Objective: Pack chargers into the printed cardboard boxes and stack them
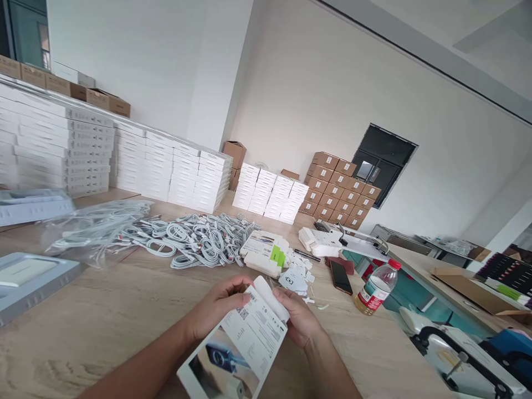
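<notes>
A white printed cardboard box [249, 349] with a phone picture on its face is held between both hands, tilted above the wooden table. My left hand [222, 305] grips its upper left edge, thumb on the printed face. At the other upper corner, my right hand [299, 313] has its fingers closed beside the raised white end flap [268, 296]. What lies inside the box is hidden. Just beyond the hands lie flattened white packaging boxes [264, 252] with a green label, and cut paper pieces [294, 279].
Coiled white cables [203, 238] are heaped behind the hands. A grey tray [37, 282] lies at left. To the right are a phone [341, 277], a pen [307, 255] and a red-capped bottle [376, 288]. Stacked white boxes [166, 166] line the table's back.
</notes>
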{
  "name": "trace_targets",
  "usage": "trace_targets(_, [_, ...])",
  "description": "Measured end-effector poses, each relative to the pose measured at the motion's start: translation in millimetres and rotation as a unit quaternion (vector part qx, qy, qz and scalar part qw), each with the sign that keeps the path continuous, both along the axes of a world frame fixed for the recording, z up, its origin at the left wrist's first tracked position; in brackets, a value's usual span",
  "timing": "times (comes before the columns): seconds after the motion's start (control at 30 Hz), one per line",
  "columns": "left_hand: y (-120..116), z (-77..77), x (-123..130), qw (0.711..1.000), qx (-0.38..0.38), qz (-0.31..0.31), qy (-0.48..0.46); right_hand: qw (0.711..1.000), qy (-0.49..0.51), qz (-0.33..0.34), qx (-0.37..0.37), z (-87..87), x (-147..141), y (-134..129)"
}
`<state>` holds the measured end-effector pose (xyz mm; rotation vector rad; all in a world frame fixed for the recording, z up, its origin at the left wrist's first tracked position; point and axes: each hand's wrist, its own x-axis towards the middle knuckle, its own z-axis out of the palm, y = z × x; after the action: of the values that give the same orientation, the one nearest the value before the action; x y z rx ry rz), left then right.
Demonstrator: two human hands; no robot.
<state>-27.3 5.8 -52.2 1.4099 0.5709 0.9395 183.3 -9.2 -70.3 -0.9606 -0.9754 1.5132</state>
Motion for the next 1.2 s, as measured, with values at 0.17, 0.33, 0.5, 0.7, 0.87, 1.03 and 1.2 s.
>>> trace_targets(0.17, [4,-5.4,-1,1.000,0.012,-0.008,0.004,0.996,-0.069,-0.026,0.057,-2.3,1,0])
trace_targets(0.33, [3,-8.0,-3,1.000,0.005,-0.007,0.005,0.981,-0.143,-0.031,0.127,3.2,-1,-2])
trace_targets(0.5, [2,-6.7,-2,1.000,0.004,0.023,0.021,0.977,-0.160,-0.039,0.133,6.5,-4,-4])
trace_targets(0.7, [5,-6.3,-1,1.000,-0.015,0.017,-0.007,0.980,-0.143,-0.022,0.138,10.5,-2,-9])
trace_targets(0.87, [9,-5.4,-1,0.996,-0.044,0.031,-0.066,0.996,-0.052,0.024,0.071,12.7,3,-11])
trace_targets(1.03, [12,-9.0,-1,0.989,-0.084,0.056,-0.104,0.996,-0.007,0.068,0.056,13.1,-1,-14])
trace_targets(1.2, [14,-7.5,-3,0.986,-0.073,0.090,-0.117,0.989,-0.051,0.104,0.092,10.1,-2,-20])
